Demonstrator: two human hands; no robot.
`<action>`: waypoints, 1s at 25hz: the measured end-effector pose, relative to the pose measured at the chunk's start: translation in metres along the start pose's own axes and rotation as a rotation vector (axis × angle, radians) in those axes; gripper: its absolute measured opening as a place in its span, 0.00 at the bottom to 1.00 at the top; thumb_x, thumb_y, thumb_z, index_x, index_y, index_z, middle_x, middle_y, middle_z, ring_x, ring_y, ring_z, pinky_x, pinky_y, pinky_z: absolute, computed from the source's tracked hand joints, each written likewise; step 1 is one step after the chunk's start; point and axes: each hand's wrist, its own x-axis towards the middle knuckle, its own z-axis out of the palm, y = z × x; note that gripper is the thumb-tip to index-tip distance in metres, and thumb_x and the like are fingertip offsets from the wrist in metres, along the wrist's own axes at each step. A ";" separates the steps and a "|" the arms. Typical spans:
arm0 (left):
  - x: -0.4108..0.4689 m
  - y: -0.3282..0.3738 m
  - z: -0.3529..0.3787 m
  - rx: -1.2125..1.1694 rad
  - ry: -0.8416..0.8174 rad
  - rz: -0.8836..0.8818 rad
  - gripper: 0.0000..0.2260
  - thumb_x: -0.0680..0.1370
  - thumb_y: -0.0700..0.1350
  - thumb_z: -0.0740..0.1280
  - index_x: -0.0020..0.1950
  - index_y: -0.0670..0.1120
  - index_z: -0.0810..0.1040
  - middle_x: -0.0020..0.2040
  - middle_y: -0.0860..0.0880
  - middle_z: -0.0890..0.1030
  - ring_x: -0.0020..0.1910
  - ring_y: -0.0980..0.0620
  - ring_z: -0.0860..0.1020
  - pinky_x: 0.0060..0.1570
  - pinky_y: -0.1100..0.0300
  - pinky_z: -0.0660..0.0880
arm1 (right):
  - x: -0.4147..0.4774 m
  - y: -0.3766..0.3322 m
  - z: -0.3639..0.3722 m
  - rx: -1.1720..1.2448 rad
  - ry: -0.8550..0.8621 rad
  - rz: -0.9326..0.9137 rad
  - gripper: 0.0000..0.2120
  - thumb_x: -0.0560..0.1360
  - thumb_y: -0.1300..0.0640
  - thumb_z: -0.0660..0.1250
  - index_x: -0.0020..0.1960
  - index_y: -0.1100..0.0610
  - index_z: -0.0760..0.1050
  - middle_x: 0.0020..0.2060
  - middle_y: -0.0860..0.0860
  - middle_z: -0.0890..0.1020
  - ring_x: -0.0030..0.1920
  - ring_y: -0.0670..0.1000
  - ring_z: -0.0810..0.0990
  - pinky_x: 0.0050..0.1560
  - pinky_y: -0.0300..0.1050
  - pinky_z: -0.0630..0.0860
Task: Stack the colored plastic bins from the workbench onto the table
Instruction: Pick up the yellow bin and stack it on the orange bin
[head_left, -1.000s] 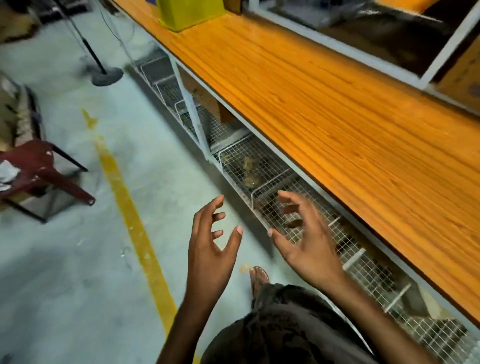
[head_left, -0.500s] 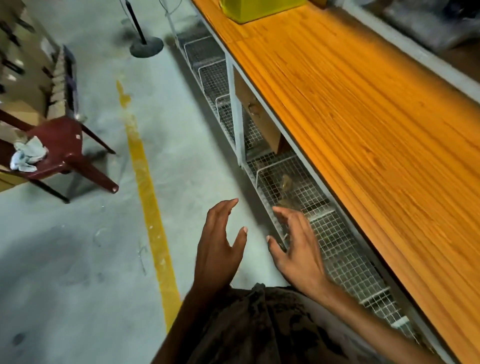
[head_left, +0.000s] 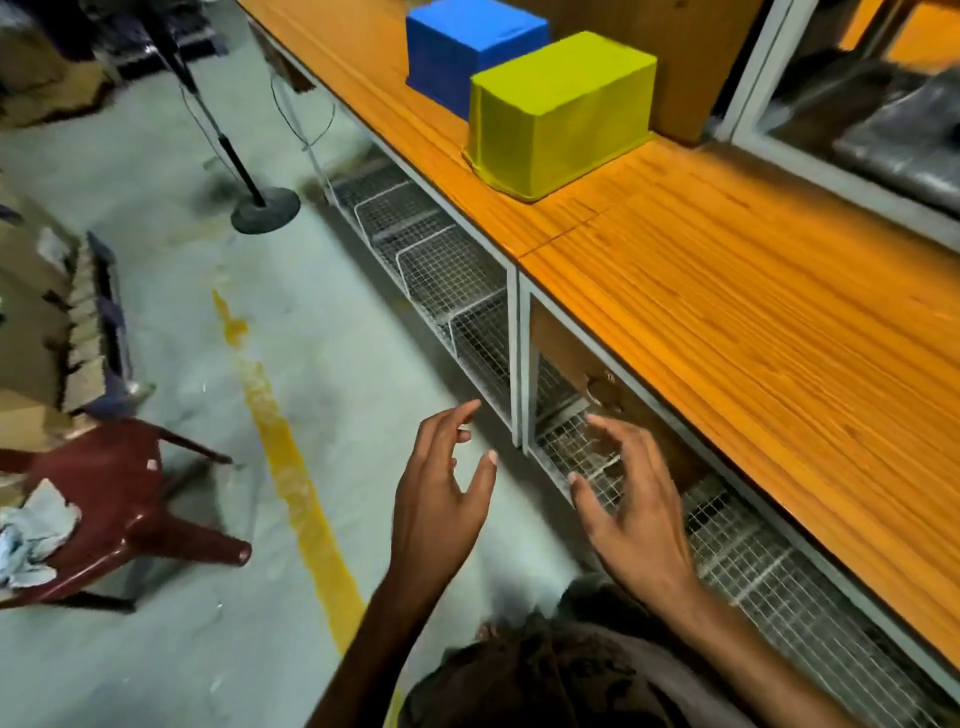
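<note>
Orange tabletop (head_left: 727, 322) runs right of my left grip (head_left: 441, 499) and right grip (head_left: 634, 514), both spread empty, palms facing, probably pre-shaped for the yellow bin (head_left: 561, 114) ahead.

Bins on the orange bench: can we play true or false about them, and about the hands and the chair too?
1. The yellow bin and the blue bin both stand on the bench. True.
2. The yellow bin is stacked on top of the blue bin. False: it stands on the bench in front of the blue one.
3. The left hand grips a bin. False: it holds nothing, and so does the right hand. Both hover over the floor with fingers spread.
4. A cloth lies on the dark red chair. True.
</note>
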 end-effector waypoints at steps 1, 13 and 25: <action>0.029 -0.005 -0.005 -0.026 -0.009 0.019 0.23 0.79 0.44 0.70 0.71 0.60 0.72 0.62 0.61 0.74 0.61 0.58 0.78 0.50 0.60 0.77 | 0.025 -0.006 0.007 0.004 0.039 0.023 0.29 0.76 0.56 0.71 0.73 0.44 0.66 0.61 0.39 0.71 0.61 0.37 0.72 0.61 0.28 0.63; 0.360 -0.062 0.021 -0.122 -0.059 0.044 0.21 0.77 0.44 0.73 0.65 0.62 0.75 0.59 0.59 0.78 0.58 0.58 0.79 0.49 0.54 0.79 | 0.335 -0.006 0.086 0.192 0.163 0.063 0.25 0.77 0.55 0.73 0.70 0.41 0.70 0.62 0.40 0.75 0.62 0.42 0.77 0.52 0.46 0.80; 0.621 -0.114 0.068 -0.232 -0.348 0.071 0.28 0.78 0.41 0.72 0.76 0.51 0.68 0.69 0.56 0.72 0.65 0.62 0.73 0.63 0.59 0.73 | 0.485 0.014 0.143 0.228 0.455 0.426 0.32 0.73 0.54 0.78 0.73 0.48 0.68 0.66 0.45 0.76 0.64 0.37 0.76 0.58 0.34 0.78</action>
